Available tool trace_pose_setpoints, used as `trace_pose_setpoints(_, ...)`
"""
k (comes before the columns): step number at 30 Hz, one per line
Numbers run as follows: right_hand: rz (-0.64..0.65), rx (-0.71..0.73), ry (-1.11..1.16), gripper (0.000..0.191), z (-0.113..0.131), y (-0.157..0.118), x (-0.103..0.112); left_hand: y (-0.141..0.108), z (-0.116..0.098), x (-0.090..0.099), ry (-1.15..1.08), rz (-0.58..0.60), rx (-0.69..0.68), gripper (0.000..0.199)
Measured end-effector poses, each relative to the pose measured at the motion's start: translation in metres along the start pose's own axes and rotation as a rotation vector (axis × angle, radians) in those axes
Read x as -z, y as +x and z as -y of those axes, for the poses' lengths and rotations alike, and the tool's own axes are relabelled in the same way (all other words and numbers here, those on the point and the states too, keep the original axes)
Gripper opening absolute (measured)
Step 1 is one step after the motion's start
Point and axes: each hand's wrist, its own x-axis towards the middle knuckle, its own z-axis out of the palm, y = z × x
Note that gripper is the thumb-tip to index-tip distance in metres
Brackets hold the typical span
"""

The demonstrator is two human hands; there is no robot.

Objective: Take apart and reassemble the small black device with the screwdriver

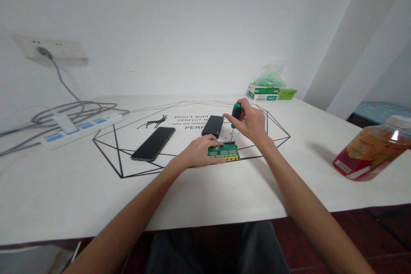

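Observation:
A green circuit board point(226, 150) with a yellow strip along its near edge lies on the white table. My left hand point(203, 150) grips the board's left side, thumb along the near edge and fingers at the far one. In my right hand point(252, 120) is a screwdriver point(236, 111) with a green and black handle, held upright. Its thin shaft reaches down to the far part of the board; the exact tip contact is too small to make out. Just behind the board sits a black rectangular case point(212, 126), and a few tiny pieces lie near the shaft.
A dark smartphone point(153, 144) lies left of my left hand. A white power strip point(81, 130) with coiled grey cables point(64, 113) is farther left. A bottle with an orange-red label point(369, 150) stands at the right. Green and white boxes point(263, 90) are at the back right.

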Motion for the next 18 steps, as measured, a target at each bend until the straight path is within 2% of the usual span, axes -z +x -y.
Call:
trace_pose_setpoints(5, 0.024, 0.041, 0.085, 0.034, 0.0009, -0.0018, -0.0022, -0.0001, 0.0009, 0.0004, -0.002, -0.003, -0.001, 0.058)
trace_pose_setpoints(13, -0.017, -0.081, 0.042, 0.034, 0.0018, 0.0007, 0.0044, 0.0002, -0.0031, 0.0028, 0.045, -0.001, 0.008, 0.067)
trace_pose_setpoints(15, -0.049, -0.116, 0.128, 0.032, -0.0005, 0.0008, 0.0055, 0.0004, -0.0028, 0.0039, 0.025, -0.044, 0.04, 0.071)
trace_pose_setpoints(18, -0.091, -0.224, 0.355, 0.032, -0.0051, -0.0002, 0.0034, 0.0008, 0.0025, 0.0074, -0.018, -0.145, 0.147, 0.06)
